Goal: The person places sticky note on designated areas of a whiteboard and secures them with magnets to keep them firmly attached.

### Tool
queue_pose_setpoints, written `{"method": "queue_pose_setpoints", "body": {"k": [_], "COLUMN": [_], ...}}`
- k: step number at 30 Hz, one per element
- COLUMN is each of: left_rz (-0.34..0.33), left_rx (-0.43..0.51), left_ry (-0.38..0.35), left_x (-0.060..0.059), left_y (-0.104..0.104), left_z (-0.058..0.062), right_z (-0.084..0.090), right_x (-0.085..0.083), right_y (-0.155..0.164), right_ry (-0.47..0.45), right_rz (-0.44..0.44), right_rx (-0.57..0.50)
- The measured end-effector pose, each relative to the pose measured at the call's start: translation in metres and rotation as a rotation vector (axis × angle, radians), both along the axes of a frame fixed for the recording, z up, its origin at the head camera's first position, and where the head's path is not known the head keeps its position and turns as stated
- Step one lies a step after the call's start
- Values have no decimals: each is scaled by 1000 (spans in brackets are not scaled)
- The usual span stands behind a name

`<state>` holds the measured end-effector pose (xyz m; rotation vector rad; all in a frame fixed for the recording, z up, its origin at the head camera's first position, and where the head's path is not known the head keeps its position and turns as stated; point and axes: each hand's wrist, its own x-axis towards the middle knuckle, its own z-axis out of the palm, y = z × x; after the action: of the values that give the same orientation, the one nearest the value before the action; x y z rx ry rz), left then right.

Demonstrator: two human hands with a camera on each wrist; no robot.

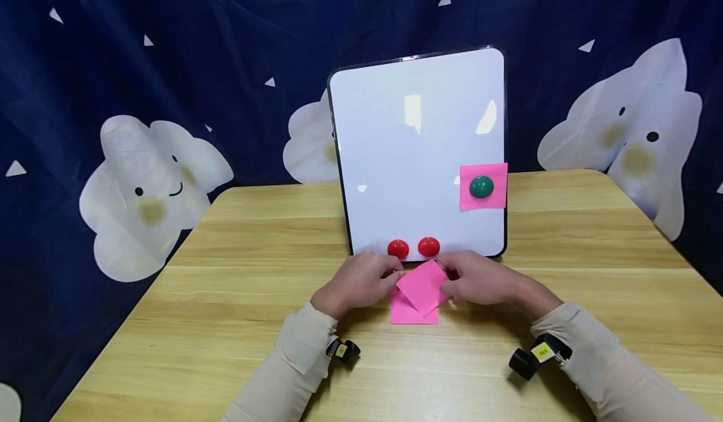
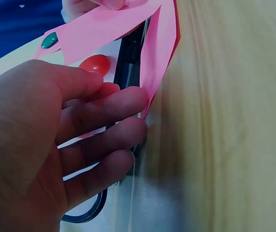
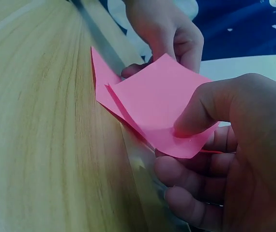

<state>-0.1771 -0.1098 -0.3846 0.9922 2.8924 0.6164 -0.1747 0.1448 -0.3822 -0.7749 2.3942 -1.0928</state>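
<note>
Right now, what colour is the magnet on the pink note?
Green magnet; the head view shows it best.

The whiteboard [image 1: 412,152] is showing white, carrying two red magnets [image 1: 398,248], one green magnet [image 1: 481,187] on pink paper [image 1: 483,186]; the worktop [image 1: 226,296] is showing light wood.

a whiteboard [image 1: 412,152] stands on the bench [image 1: 226,296]; two magnets [image 1: 413,247] sit low on it, paper sheets [image 1: 418,296] lying just before it.

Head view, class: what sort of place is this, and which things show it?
Probably a staged tabletop set, not a classroom: a wooden table before a draped navy cloud-print backdrop, with a small whiteboard standing on it. Both hands hold a pink note.
</note>
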Motion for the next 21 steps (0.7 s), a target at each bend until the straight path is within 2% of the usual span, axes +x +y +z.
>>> {"method": "queue_pose_setpoints", "body": {"k": [12, 21], "left_rz": [-18, -28], "left_rx": [-10, -4], "left_ry": [44, 85], "left_x": [1, 1], "left_y": [0, 0], "left_z": [1, -1], "right_z": [2, 1], "right_x": [0, -1], "right_y": [1, 2], "right_ry": [28, -29], "right_rz": [-31, -95], "right_rx": [-41, -86]}}
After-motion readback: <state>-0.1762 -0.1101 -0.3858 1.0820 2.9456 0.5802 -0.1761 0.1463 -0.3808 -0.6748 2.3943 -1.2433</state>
